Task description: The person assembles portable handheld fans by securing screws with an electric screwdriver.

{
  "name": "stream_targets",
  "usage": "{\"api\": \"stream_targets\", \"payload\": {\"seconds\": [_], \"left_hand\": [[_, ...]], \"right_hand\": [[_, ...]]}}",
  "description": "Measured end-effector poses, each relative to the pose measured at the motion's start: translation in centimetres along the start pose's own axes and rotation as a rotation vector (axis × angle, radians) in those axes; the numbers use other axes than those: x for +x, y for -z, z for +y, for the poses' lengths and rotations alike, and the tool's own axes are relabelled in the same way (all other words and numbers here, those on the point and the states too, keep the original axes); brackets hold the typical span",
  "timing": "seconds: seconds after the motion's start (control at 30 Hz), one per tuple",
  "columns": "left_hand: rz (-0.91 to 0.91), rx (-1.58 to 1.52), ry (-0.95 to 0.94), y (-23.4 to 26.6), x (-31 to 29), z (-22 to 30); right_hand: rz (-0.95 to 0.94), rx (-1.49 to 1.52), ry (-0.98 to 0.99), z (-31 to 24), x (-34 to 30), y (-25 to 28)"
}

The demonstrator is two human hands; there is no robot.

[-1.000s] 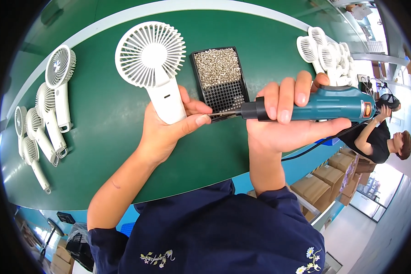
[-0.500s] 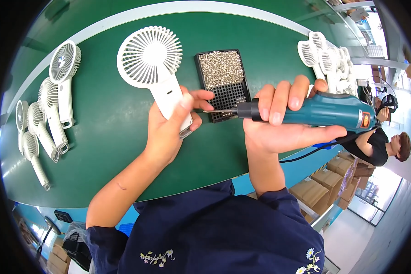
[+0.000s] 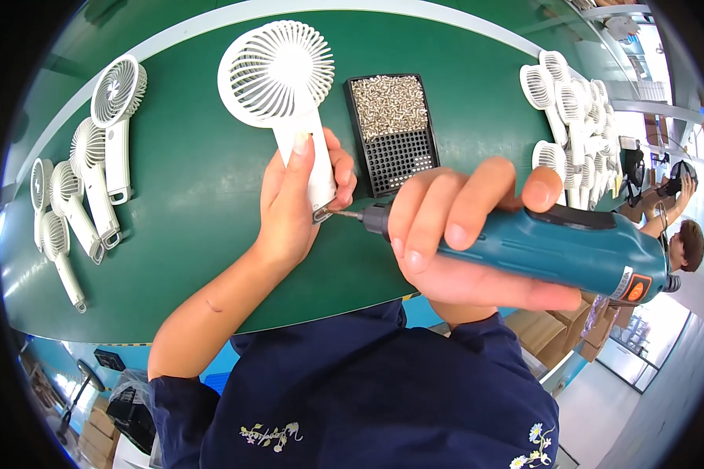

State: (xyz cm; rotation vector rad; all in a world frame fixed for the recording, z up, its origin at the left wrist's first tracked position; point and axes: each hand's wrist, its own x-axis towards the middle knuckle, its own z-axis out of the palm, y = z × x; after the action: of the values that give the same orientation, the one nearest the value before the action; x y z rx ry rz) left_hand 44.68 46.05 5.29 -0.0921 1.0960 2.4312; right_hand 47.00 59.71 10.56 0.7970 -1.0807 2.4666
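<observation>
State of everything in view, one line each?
Left hand: closed around fan handle
Right hand: closed around driver
Fan: held, grille end away from person
Driver: bit at fan's handle end; running or not unclear
Tray: far part heaped with screws, near holes partly filled
Left fans: five, lying
Right fans: clustered

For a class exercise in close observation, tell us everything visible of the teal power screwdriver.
The teal power screwdriver has a glossy, plastic-looking barrel, black lever, orange label, black nose and metal bit. The right hand grips it, slanted; its bit points left, tip beside the loop on the white fan. Whether they touch is unclear.
</observation>
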Motion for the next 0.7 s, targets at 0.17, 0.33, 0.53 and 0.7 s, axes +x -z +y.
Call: {"api": "stream_targets", "payload": {"seconds": [0.17, 0.33, 0.53, 0.7], "left_hand": [[-0.009, 0.029, -0.038, 0.2, -0.1, -0.3], [-0.01, 0.047, -0.024, 0.0, -0.2, 0.1], [-0.017, -0.009, -0.013, 0.1, 0.0, -0.2], [-0.006, -0.042, -0.003, 0.0, -0.1, -0.5]], "right_hand": [[0.02, 0.025, -0.043, 0.3, -0.5, 0.1], [-0.002, 0.039, -0.035, 0.4, -0.4, -0.1], [-0.018, -0.017, 0.04, 1.0, -0.6, -0.5], [-0.021, 0.046, 0.17, 2.2, -0.5, -1.2]]}}
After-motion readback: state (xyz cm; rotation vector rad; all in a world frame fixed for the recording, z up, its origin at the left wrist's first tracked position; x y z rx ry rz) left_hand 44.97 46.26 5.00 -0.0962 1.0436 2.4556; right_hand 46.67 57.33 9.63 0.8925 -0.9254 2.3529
